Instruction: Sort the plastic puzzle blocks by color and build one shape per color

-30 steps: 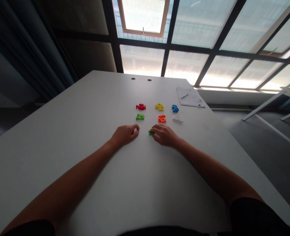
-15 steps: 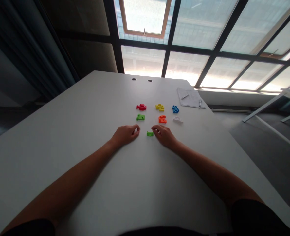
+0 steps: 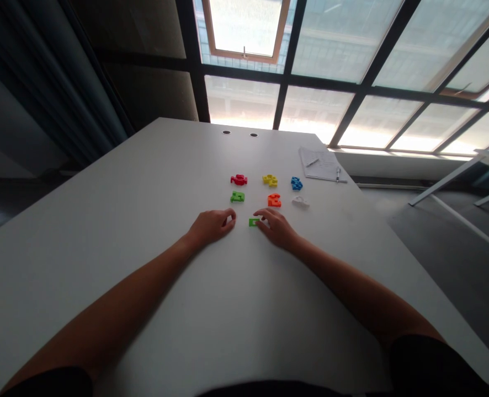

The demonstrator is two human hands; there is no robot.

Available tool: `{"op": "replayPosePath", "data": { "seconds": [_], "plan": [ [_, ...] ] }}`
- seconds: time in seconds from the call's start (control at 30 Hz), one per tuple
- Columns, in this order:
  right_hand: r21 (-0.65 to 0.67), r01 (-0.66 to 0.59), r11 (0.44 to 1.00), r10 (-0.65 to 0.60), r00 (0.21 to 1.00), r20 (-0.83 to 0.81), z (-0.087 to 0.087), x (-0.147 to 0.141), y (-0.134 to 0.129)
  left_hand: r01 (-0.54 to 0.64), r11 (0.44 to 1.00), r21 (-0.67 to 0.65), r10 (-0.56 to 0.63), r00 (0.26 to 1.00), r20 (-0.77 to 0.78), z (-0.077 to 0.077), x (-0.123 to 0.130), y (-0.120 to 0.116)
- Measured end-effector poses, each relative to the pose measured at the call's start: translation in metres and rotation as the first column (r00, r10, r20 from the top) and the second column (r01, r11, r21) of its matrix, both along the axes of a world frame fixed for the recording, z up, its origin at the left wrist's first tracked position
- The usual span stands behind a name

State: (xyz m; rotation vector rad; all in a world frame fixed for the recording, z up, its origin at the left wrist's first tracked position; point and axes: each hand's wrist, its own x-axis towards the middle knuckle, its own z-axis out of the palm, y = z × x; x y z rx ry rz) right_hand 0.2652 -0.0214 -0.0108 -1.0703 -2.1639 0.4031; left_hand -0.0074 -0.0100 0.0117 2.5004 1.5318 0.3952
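Observation:
My right hand (image 3: 276,229) rests on the white table (image 3: 116,215), its fingertips at the edge of a small green plastic piece (image 3: 253,222) lying flat. My left hand (image 3: 211,226) sits loosely curled to the left of that piece, holding nothing. Farther out lie a red piece (image 3: 238,180), a yellow piece (image 3: 270,180), a blue piece (image 3: 296,183), a light green piece (image 3: 237,197), an orange piece (image 3: 274,200) and a white piece (image 3: 300,202), all flat and chunky, in two rows.
Papers with a pen (image 3: 319,165) lie near the table's far right corner. Two small round holes (image 3: 240,133) mark the far edge. Beyond the table stand large dark-framed windows (image 3: 319,105). A white metal frame (image 3: 451,176) stands on the floor at right.
The small green piece has tipped down from a tilted pose to lying flat, and it has turned slightly. My right fingers have eased back onto its right edge. My left hand stays put.

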Motion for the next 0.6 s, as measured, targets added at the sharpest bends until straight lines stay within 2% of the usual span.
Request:
{"op": "replayPosePath", "data": {
  "seconds": [0.1,0.23,0.37,0.6],
  "plan": [
    [0.097,-0.033,0.995,0.033,0.999,0.0,0.002,0.001,-0.003,0.004,1.0,-0.004,-0.004,1.0,0.0,0.0,0.0,0.0],
    [0.173,-0.126,0.977,0.096,0.98,0.173,0.008,0.0,-0.008,0.002,1.0,-0.004,-0.002,1.0,-0.005,0.001,0.001,0.0],
    [0.171,-0.139,0.976,0.077,0.943,0.324,0.013,-0.004,-0.01,-0.001,1.0,-0.001,0.001,1.0,-0.008,0.002,0.001,0.0],
    [0.143,-0.095,0.985,0.025,0.904,0.426,0.013,-0.021,0.001,0.003,1.0,0.01,-0.003,1.0,-0.008,-0.001,0.0,0.001]
  ]
}}
